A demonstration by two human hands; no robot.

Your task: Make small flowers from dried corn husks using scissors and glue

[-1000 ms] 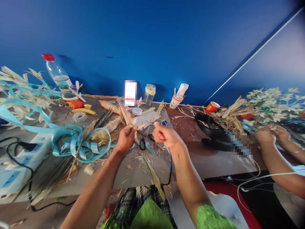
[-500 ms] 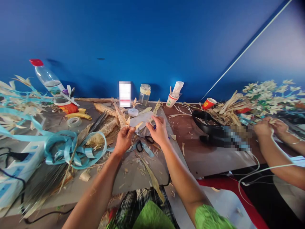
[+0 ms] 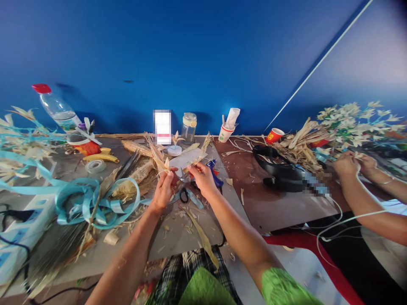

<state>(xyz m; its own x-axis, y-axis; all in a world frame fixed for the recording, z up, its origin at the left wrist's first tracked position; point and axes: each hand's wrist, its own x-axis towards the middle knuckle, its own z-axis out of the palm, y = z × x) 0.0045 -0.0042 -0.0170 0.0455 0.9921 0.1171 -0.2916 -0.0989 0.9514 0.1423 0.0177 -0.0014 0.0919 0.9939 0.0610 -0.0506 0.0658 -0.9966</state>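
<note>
My left hand [image 3: 163, 190] is closed in a pinch on a small pale corn husk flower [image 3: 167, 168], its pointed petals standing up above the thumb and finger. Close by on the right, my right hand [image 3: 203, 180] has its thumb and fingertips pressed together; whatever lies between them is too small to make out. Below and between the hands lie black-handled scissors [image 3: 184, 195], partly covered by my right hand. A blue glue gun [image 3: 216, 174] rests just beyond my right wrist. A long dry husk strip [image 3: 202, 235] hangs over the table's front edge.
Tangled light-blue ribbon [image 3: 95, 199] and a white power strip [image 3: 28, 228] lie left. Corn cobs [image 3: 138, 148], a glass jar [image 3: 189, 127] and a paper cup [image 3: 225, 133] stand or lie toward the wall. At right, another person's hands [image 3: 349, 165] work beside a black visor-like object [image 3: 280, 171].
My right hand has drawn slightly left and down, uncovering more of the blue glue gun. The husk piece in my left hand now points up instead of right. The view has shifted slightly.
</note>
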